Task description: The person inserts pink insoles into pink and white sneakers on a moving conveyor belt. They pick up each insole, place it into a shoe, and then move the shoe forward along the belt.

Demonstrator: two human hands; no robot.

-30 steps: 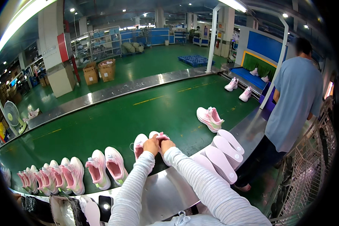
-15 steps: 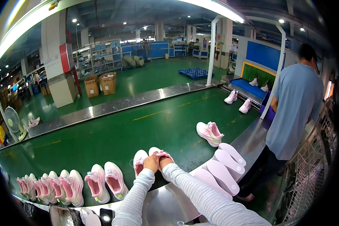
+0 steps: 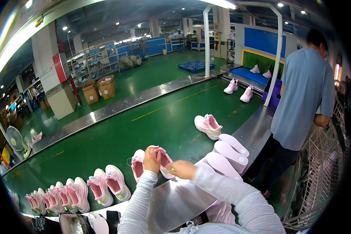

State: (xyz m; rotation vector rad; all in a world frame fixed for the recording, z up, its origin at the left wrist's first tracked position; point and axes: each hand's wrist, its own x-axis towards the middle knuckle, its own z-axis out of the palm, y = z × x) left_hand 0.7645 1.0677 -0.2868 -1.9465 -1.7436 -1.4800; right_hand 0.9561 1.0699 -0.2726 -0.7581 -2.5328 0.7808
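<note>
A pair of pink and white sneakers stands before me on the green belt (image 3: 117, 132). My left hand (image 3: 152, 160) pinches the front of the opening of the right-hand sneaker (image 3: 165, 156), its fingers closed at the tongue. At that shoe's heel is my right hand (image 3: 183, 170), slightly blurred, its curled fingers on the back collar. Close beside my left hand sits the other sneaker (image 3: 137, 167), with a thin lace loop sticking out. Several pale pink insoles (image 3: 227, 153) lie to the right of my right hand.
A row of similar sneakers (image 3: 77, 194) lines the near left edge. Another sneaker (image 3: 208, 126) stands farther right, and two more lie beyond it. A person in a blue shirt (image 3: 302, 93) stands at right beside a wire rack (image 3: 314, 175). A phone (image 3: 113, 220) lies at the near edge.
My right hand has moved from the sneaker's opening back to its heel, and its elbow has swung outward. My left hand stays at the tongue. The whole view has shifted slightly.
</note>
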